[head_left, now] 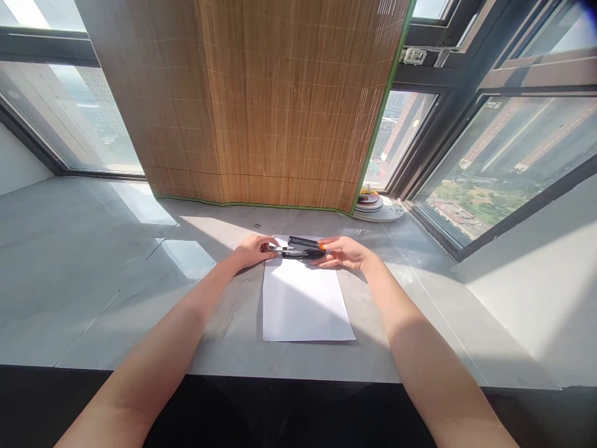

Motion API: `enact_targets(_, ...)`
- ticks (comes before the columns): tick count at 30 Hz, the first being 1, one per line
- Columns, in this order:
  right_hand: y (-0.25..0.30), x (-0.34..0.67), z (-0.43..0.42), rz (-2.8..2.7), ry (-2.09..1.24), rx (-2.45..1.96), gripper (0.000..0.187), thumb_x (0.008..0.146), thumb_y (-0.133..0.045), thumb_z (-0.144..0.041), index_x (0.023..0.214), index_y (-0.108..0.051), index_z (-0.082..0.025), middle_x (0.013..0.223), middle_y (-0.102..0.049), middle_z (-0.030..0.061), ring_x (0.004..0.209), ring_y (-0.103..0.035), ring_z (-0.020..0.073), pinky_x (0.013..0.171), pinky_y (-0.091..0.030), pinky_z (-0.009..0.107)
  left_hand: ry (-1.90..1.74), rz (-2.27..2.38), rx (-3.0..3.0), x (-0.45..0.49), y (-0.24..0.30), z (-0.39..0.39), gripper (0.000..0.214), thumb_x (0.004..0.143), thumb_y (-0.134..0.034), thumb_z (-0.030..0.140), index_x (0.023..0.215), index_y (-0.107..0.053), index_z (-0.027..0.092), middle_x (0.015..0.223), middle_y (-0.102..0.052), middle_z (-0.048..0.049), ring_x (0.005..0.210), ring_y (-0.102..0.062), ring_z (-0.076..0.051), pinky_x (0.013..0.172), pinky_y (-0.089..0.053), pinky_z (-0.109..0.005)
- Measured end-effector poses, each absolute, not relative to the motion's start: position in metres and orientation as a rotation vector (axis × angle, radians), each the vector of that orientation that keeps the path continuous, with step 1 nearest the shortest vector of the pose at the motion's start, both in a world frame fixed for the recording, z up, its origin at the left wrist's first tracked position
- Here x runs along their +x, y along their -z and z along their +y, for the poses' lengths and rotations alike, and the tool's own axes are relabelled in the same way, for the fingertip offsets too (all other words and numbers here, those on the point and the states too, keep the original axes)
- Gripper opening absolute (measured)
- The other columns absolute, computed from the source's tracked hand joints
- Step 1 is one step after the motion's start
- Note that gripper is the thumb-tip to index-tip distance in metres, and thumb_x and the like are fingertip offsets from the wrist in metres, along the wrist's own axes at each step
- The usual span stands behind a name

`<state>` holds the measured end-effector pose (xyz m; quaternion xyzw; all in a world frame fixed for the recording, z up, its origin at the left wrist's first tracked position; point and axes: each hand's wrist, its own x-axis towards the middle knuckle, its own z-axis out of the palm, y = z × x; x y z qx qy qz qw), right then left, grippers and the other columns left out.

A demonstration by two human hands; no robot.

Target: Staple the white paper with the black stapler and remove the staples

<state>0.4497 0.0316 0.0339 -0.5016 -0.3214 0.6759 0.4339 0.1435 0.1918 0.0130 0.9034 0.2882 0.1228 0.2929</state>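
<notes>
A black stapler (303,253) with an orange bit at its right end is held sideways over the far end of a white sheet of paper (305,305). My left hand (254,251) is closed, its fingertips pinching the silver metal part at the stapler's left end. My right hand (342,252) grips the right end between thumb and fingers. The stapler's upper arm is lifted apart from its lower part. Whether staples are inside is too small to tell. The paper lies flat on the grey sill, partly in sunlight.
Two tiny dark strips (257,225) lie on the grey stone sill (116,292) beyond my left hand. A bamboo blind (280,112) hangs at the back. Stacked round plates or discs (373,208) stand at the back right corner, near the window (504,155).
</notes>
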Motion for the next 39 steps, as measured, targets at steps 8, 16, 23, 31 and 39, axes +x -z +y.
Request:
enact_targets(8, -0.031, 0.443, 0.032, -0.909, -1.541, -1.361, 0.036, 0.090, -0.072, -0.029, 0.124, -0.071, -0.016, 0.108, -0.080, 0.0137, 0.065, -0.077, 0.0205, 0.060, -0.066, 0.034, -0.305, 0.733, 2.378, 0.141, -0.014, 0.194, 0.040, 0.087, -0.074, 0.056, 0.117, -0.079, 0.030, 0.083, -0.067, 0.0006, 0.074, -0.061, -0.017, 0.068, -0.042, -0.029)
enact_targets(16, -0.025, 0.433, 0.041, -1.399, -0.802, -1.415, 0.053, 0.079, -0.085, -0.050, 0.123, -0.078, -0.021, 0.122, -0.076, 0.0098, 0.097, -0.069, 0.0212, 0.087, -0.058, 0.034, -0.322, 0.747, 2.354, 0.142, -0.014, 0.193, 0.039, 0.086, -0.075, 0.055, 0.115, -0.079, 0.029, 0.081, -0.067, 0.0003, 0.074, -0.060, -0.018, 0.066, -0.041, -0.029)
enact_targets(23, -0.015, 0.422, 0.042, -1.555, -0.933, -1.393, 0.050, 0.074, -0.087, -0.035, 0.120, -0.079, -0.018, 0.103, -0.078, 0.0045, 0.092, -0.070, 0.0217, 0.085, -0.057, 0.034, -0.324, 0.739, 2.364, 0.142, -0.014, 0.193, 0.039, 0.086, -0.074, 0.054, 0.116, -0.079, 0.029, 0.082, -0.067, 0.0002, 0.074, -0.060, -0.017, 0.067, -0.041, -0.029)
enact_targets(31, -0.017, 0.423, 0.041, -1.439, -0.832, -1.367, 0.039, 0.072, -0.086, -0.034, 0.107, -0.083, -0.017, 0.093, -0.079, 0.0037, 0.086, -0.072, 0.0222, 0.079, -0.058, 0.033, -0.331, 0.832, 2.364, 0.143, -0.014, 0.191, 0.043, 0.081, -0.079, 0.058, 0.110, -0.077, 0.027, 0.080, -0.067, 0.0004, 0.072, -0.059, -0.018, 0.067, -0.043, -0.031)
enact_targets(39, -0.025, 0.409, 0.037, -1.415, -0.421, -1.393, 0.035, 0.079, -0.078, -0.030, 0.112, -0.083, -0.020, 0.106, -0.081, 0.0079, 0.098, -0.074, 0.0269, 0.093, -0.059, 0.040, -0.941, 0.772, 1.353, 0.151, -0.027, 0.179, 0.035, 0.085, -0.070, 0.044, 0.107, -0.071, 0.018, 0.116, -0.076, -0.0139, 0.114, -0.070, -0.028, 0.094, -0.060, -0.041)
